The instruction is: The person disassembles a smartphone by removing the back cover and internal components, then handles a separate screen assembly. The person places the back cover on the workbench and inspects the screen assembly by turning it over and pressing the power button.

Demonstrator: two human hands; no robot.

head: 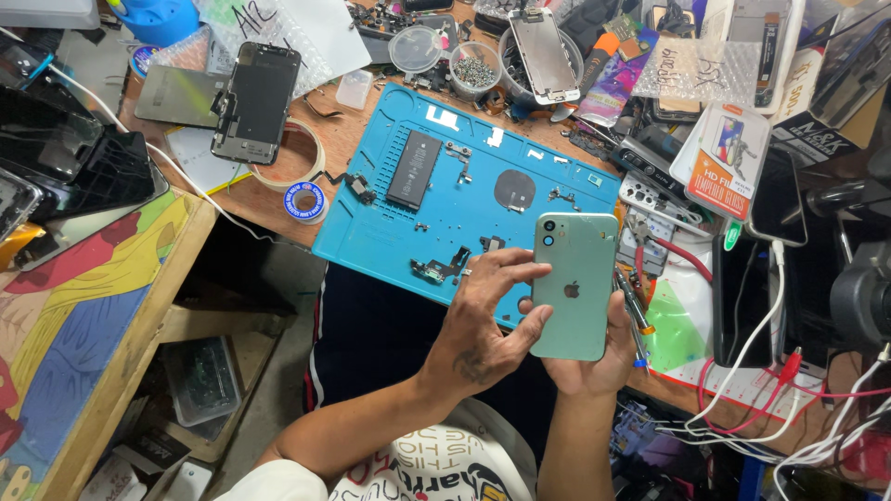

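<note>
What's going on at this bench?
A person holds a pale green phone, back side up, in the right hand, while the left hand touches its edge. Below lies a blue work mat with a black battery and small loose parts. Other phones and screens crowd the bench.

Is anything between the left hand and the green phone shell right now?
Nothing visible. The left hand already touches the green phone shell along its left edge, thumb low and fingers near the upper corner. The right hand cradles it from beneath, above the near edge of the blue work mat.
</note>
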